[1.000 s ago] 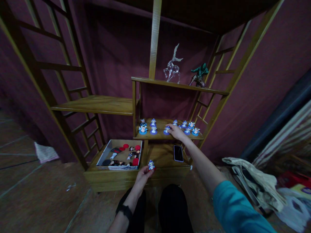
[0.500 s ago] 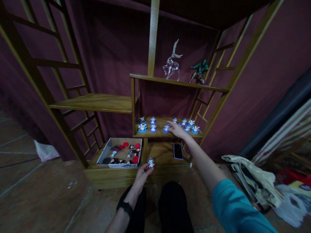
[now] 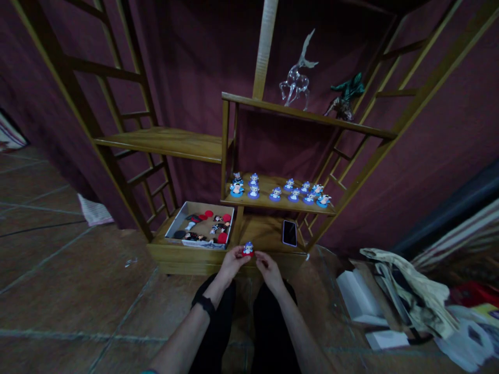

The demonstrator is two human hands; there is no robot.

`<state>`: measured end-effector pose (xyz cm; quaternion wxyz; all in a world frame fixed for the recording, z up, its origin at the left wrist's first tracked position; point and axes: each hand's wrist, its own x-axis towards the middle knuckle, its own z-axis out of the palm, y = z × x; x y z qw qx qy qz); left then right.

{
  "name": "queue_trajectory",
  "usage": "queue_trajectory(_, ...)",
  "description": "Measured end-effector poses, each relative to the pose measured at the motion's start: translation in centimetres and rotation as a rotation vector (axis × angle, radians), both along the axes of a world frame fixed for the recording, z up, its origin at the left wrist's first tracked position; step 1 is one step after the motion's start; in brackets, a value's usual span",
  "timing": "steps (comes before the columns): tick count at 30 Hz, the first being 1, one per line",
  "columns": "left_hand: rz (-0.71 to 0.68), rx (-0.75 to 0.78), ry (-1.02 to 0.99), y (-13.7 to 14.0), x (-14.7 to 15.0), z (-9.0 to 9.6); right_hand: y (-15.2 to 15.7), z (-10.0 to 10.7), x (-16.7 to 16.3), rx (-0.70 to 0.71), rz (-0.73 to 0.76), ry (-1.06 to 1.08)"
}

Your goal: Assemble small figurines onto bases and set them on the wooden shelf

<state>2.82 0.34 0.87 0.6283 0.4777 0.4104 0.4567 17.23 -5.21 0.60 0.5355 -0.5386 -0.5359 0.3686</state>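
Observation:
A small purple-and-white figurine on a red base (image 3: 248,249) is pinched upright between the thumb and fingers of my left hand (image 3: 233,264), in front of the cabinet's lower ledge. Just to its right is my right hand (image 3: 270,270), with thumb and fingertips a little apart beside the red base. Whether those fingertips touch the base I cannot tell. On the small shelf (image 3: 263,196) stand several similar figurines, such as a purple-based one (image 3: 275,194) near the middle and a blue-based one (image 3: 236,189) at the left end.
A shallow box (image 3: 180,215) of loose figures and red discs sits on the lower left ledge. Right of it lies a phone (image 3: 289,232). Above stand a clear deer figure (image 3: 297,83) and a green figure (image 3: 346,96). Bags and cloth (image 3: 417,291) lie on the right floor.
My right hand has drawn back from a purple-based figurine on the shelf, down to beside the figurine in my left hand. The shelf figurine stays in place. The view has tilted downward.

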Motion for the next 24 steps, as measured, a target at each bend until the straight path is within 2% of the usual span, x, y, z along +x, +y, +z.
queue_trajectory(7, -0.08, 0.011, -0.014, -0.3, 0.1, -0.1, 1.0, -1.1, -0.3, -0.062, -0.007, 0.084)
queue_trajectory(11, -0.062, -0.023, -0.028, 0.1, 0.2, -0.6, 1.2, -1.5, -0.6, -0.081, 0.049, 0.121)
queue_trajectory(19, -0.06, -0.046, -0.05, 0.8, 0.6, -2.4, 1.4, -0.3, -0.7, -0.087, 0.057, 0.079)
queue_trajectory(24, -0.098, -0.076, -0.041, 0.6, 0.5, -2.2, 1.5, -0.7, -0.6, -0.1, 0.064, 0.038)
